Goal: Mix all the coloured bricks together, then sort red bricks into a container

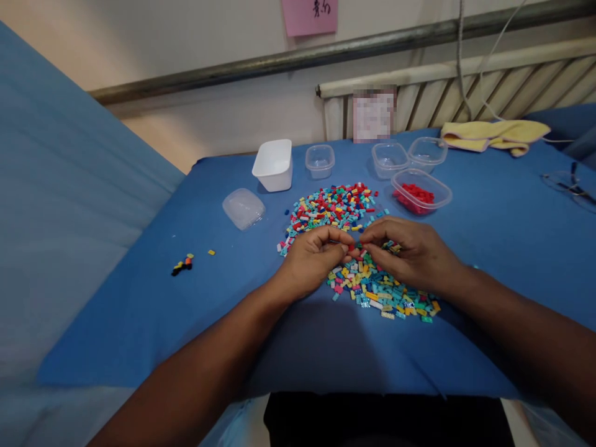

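Note:
Over a spread of small multicoloured toy bricks [386, 297], my two hands meet almost fingertip to fingertip. My left hand [314, 256] is closed, with a small red brick [351, 248] between its thumb and fingers. The thumb and forefinger of my right hand [414, 253] are pinched together close beside it; a tiny dark greenish bit shows at their tips, too small to name surely. Behind the hands lies another heap of mixed bricks [321, 208]. To the right of that heap, a clear plastic tub [444, 197] holds red bricks [416, 195].
A white tub [274, 164], a small clear tub [320, 161] and two more clear tubs [390, 160] stand at the back. A translucent lid [243, 208] and a few loose bricks [182, 266] lie left. A yellow cloth [493, 135] and glasses [570, 186] are at right.

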`<move>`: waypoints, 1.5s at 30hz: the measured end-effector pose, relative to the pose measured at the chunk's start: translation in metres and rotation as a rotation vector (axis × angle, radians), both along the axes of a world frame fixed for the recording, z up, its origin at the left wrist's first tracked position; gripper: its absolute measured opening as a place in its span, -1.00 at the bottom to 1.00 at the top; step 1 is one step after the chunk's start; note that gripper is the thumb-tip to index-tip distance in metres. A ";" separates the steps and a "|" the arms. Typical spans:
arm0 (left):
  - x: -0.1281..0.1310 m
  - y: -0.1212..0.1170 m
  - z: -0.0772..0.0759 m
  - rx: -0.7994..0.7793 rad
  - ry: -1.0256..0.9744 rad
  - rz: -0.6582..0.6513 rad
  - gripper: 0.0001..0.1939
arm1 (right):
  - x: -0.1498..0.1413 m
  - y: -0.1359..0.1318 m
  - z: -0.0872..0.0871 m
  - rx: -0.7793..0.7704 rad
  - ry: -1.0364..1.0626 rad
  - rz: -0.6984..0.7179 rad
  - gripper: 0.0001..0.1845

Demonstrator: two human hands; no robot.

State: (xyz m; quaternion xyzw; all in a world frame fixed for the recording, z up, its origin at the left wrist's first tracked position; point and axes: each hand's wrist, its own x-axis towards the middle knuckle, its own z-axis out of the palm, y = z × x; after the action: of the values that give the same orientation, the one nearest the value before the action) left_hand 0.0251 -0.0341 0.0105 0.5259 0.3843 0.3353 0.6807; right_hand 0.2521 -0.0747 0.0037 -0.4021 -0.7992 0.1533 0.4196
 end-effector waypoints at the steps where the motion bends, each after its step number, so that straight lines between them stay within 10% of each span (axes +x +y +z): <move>1: 0.000 0.000 0.000 0.001 -0.003 0.008 -0.86 | 0.001 0.000 0.000 -0.005 -0.016 0.001 -0.79; 17: -0.002 0.003 -0.008 0.223 0.051 -0.005 -0.74 | -0.006 -0.001 0.004 -0.017 -0.019 0.009 -0.82; 25: -0.012 0.003 -0.004 0.793 0.384 0.006 -0.89 | 0.059 0.012 0.018 0.189 -0.047 -0.597 -0.84; 30: -0.022 0.013 0.004 0.932 0.439 0.035 -0.88 | 0.093 0.024 0.010 0.176 -0.090 -0.736 -0.79; 37: -0.048 0.045 0.017 0.949 0.685 0.301 -0.82 | 0.111 0.036 -0.001 0.101 -0.154 -0.735 -0.73; 45: -0.072 0.058 0.029 0.928 1.021 0.202 -0.72 | 0.112 0.034 -0.004 0.026 -0.214 -0.757 -0.68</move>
State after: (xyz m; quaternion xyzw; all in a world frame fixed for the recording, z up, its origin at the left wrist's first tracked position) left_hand -0.0471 0.0243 0.0400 0.8160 0.5201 0.2374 0.0852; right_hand 0.3642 -0.0405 -0.0004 -0.6768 -0.6357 -0.0650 0.3655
